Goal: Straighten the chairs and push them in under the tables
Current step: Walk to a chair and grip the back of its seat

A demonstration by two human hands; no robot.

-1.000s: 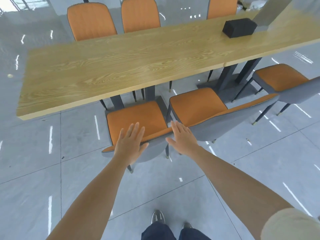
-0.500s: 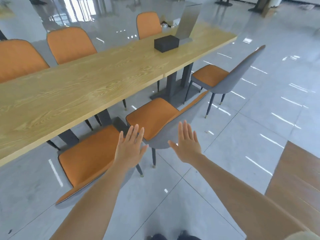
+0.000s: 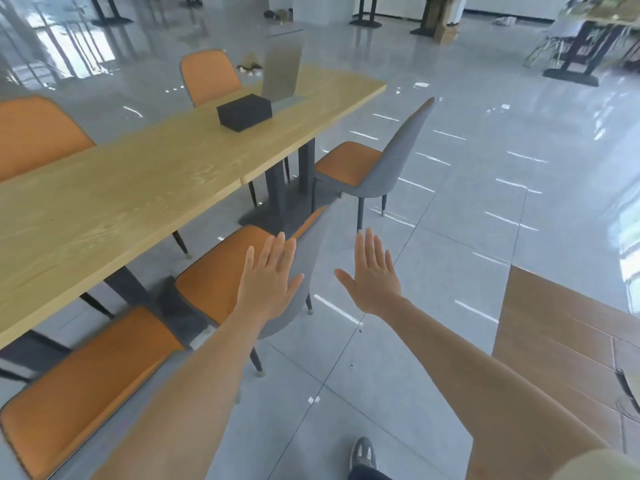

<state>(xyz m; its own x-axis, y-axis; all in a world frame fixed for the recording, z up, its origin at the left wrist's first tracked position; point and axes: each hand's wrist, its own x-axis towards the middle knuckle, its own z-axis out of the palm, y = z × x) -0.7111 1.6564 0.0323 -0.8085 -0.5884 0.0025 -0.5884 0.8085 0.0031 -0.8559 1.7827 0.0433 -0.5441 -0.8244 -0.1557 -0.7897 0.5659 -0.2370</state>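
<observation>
So, partway through by the look of it: the nearest chair [image 3: 86,386] sits low at the left with its seat slipped under the bench [image 3: 114,199] edge, and the middle chair [image 3: 242,271] is tucked partly under too, though it looks angled rather than square. Beyond the fingertips, the far chair [image 3: 367,164] stands out from the bench corner, seat only near the edge and turned a bit; I'd judge that one is yet to be done. Both arms reach forward, palms down and facing away. The left hand [image 3: 268,280] has its fingers [image 3: 273,247] straight and close together, thumb out, hovering over the grey back of the middle chair; touching or just above, I can't tell. The right hand [image 3: 372,275] is flat as well, fingers together, thumb splayed, over bare floor [image 3: 450,271] beside that chair, holding nothing.
</observation>
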